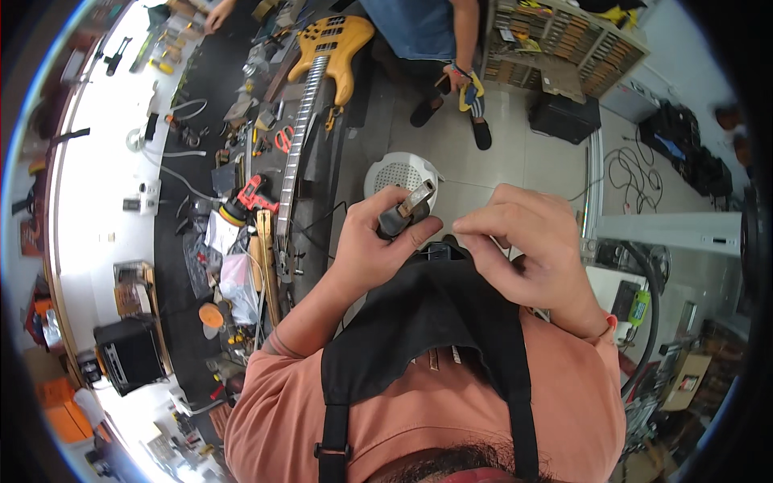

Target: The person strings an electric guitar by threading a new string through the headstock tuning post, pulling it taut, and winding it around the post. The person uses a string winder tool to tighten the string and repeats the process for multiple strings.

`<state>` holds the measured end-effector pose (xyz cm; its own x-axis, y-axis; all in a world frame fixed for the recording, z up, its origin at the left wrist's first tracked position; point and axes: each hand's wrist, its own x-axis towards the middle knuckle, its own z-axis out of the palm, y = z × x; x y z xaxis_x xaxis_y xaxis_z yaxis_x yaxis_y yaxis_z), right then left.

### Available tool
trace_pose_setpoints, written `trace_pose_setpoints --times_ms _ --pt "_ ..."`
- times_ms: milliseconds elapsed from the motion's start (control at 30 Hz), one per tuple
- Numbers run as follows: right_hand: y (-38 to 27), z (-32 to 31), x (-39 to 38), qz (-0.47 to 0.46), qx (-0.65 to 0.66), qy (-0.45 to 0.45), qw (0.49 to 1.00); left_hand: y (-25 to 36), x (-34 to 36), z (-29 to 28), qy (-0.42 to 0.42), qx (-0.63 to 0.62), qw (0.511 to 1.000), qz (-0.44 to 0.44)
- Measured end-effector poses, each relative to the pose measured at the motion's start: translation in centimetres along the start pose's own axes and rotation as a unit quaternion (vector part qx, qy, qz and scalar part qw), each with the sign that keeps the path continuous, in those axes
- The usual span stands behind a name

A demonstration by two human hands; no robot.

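Note:
My left hand [374, 241] is wrapped round a small dark tool with a metal top [415, 201], held upright above my black apron [419, 314]. Just to the right of it, my right hand [523, 249] has its index finger and thumb drawn close together; anything between them is hidden or too small to make out. Beyond my hands a white perforated stool [390, 173] stands on the floor.
The cluttered dark workbench [181, 249] at left holds a yellow bass guitar [338, 56], red power tool [254, 193] and scissors [283, 138]. Another person [419, 28] stands ahead. At right are drawer cabinets [564, 40], cables [636, 177] and a white frame [668, 225].

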<state>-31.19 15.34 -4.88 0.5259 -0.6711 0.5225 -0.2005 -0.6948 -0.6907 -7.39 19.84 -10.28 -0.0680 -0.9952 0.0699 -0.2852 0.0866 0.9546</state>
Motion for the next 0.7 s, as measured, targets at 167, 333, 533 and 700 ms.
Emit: trace_pose_setpoints --times_ms 167,333,533,700 --pt "2.2 3.4 -1.7 0.219 0.184 0.018 0.958 -4.9 -3.9 -3.2 -0.023 0.062 0.990 -0.124" --pt "6.5 10.2 -1.5 0.269 0.260 -0.041 0.926 -16.5 -17.7 -10.2 0.194 -0.091 0.894 -0.393" --pt "7.5 20.2 2.6 0.265 0.380 -0.200 0.864 -25.3 -30.1 -26.4 0.468 0.269 0.733 -0.414" --pt "5.3 27.6 5.9 0.386 0.397 -0.261 0.791 -29.5 -28.9 -34.8 0.357 0.414 0.647 -0.531"
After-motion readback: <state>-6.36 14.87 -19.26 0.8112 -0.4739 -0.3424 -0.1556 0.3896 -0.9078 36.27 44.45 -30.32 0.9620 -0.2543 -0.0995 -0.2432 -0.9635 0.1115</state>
